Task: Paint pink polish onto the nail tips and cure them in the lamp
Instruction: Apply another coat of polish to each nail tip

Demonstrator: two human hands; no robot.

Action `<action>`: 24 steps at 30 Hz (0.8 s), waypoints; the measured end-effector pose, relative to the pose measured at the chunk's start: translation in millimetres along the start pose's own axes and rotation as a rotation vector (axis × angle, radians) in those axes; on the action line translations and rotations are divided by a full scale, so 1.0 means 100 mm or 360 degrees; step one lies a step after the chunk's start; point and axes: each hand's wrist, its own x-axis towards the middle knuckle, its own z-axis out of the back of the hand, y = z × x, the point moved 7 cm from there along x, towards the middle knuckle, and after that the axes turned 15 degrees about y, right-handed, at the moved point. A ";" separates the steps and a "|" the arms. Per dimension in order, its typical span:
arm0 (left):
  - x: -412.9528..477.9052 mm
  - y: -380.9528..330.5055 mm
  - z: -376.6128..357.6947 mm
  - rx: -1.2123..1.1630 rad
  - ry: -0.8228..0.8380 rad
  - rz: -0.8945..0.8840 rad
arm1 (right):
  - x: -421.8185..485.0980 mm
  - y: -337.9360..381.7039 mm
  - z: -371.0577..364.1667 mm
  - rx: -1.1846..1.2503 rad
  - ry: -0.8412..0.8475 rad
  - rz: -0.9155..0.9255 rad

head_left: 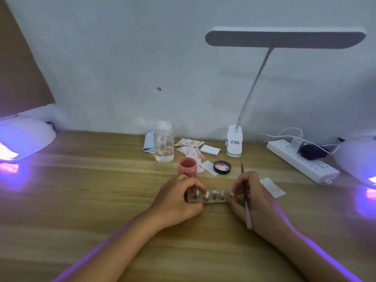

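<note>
A row of nail tips [206, 194] is seen standing on a clear holder strip [211, 200], which lies flat on the wooden table [101, 200], directly between the two hands. The strip's left end is pinched by the curled fingers and thumb of the left hand [179, 200], so the nearest tips are partly covered by those fingers. The right end of the strip is met by the fingertips of the right hand [252, 198], in whose curled fingers a thin brush [245, 198] is gripped, its pointed end aimed away from the person and its white handle laid back across the hand. Just behind the left hand an open jar of pink polish [187, 167] is set, and its dark lid [222, 167] is placed beside it, inside up. Stained paper wipes [190, 148] and a clear pump bottle [163, 142] are found farther back. A clip-on desk lamp [284, 38] is fixed at the rear, with a power strip [301, 159] to its right. Curing lamps glowing violet are set at the far left [22, 139] and far right [358, 157] edges, well apart from the strip.
</note>
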 end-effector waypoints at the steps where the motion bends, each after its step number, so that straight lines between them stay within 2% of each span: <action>1: 0.03 0.00 0.00 -0.0057 0.0025 0.0037 | 0.00 0.00 0.00 0.0013 -0.0010 0.0003; 8: 0.07 -0.06 -0.06 -0.0058 -0.0051 -0.0078 | 0.02 0.06 0.02 0.0203 0.0034 0.0017; 12: 0.08 -0.06 -0.06 -0.0020 -0.0065 -0.0062 | 0.04 0.14 -0.01 0.0229 0.0158 0.0075; 24: 0.09 -0.06 -0.08 -0.0014 -0.0028 0.0015 | 0.07 0.14 -0.08 0.0294 0.0154 0.0074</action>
